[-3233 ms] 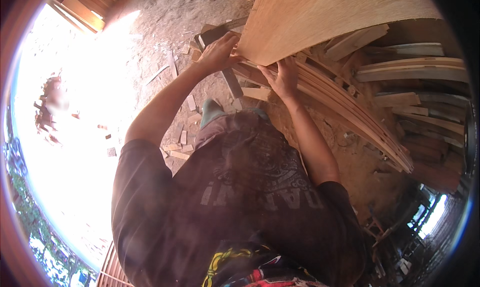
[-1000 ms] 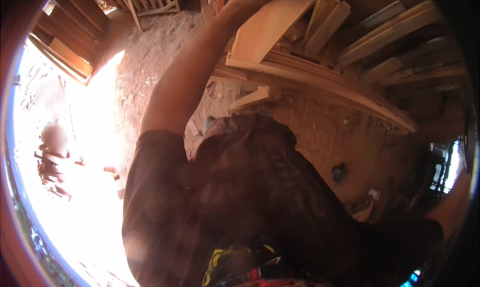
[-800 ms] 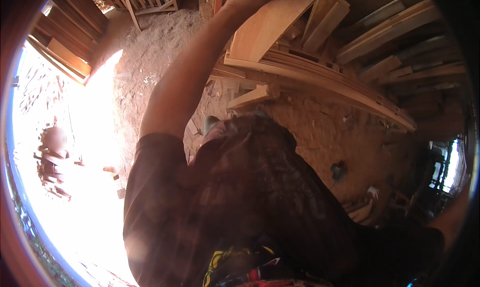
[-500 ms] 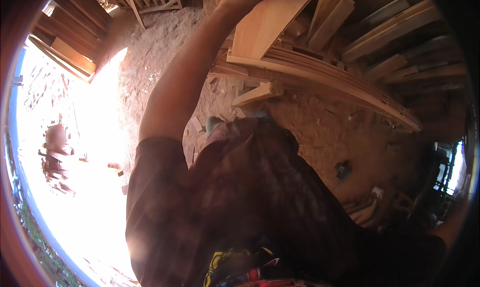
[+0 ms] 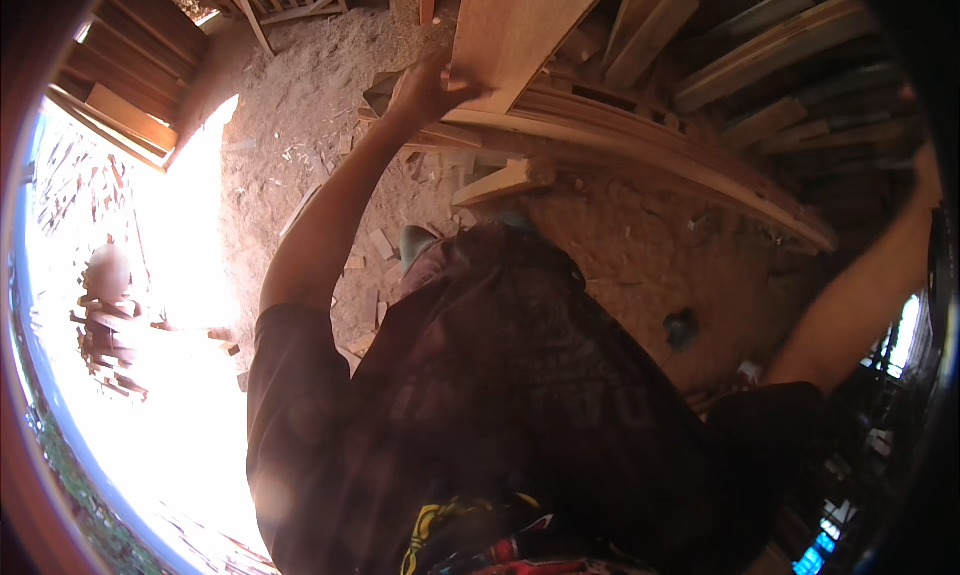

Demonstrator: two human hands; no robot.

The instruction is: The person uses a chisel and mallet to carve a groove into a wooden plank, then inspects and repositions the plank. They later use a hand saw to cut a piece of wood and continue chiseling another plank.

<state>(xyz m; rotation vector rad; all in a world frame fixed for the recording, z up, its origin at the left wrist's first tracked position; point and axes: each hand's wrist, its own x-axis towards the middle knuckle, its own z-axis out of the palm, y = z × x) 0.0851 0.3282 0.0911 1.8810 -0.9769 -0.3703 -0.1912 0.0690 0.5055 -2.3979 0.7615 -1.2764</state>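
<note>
My left hand (image 5: 428,93) is at the near left corner of a wide, pale wooden board (image 5: 510,35). The thumb side reaches over the board's end and the fingers are apart from it, with no visible wrap around the wood. That board lies on top of a stack of long planks (image 5: 640,140). My right hand (image 5: 926,165) is at the far right rim of the picture, raised beside more stacked timber; it is dark and cut off, so its fingers do not show clearly.
Stacked timber (image 5: 770,55) fills the far right. A short wood block (image 5: 505,183) lies before the planks. Wood scraps and a dark object (image 5: 681,329) lie on the dirt floor. Slatted wooden pieces (image 5: 135,65) stand at the far left, beside bright sunlit ground.
My left hand has come down and nearer from the board's upper part to its near corner. My right arm has swung up and forward along the right edge.
</note>
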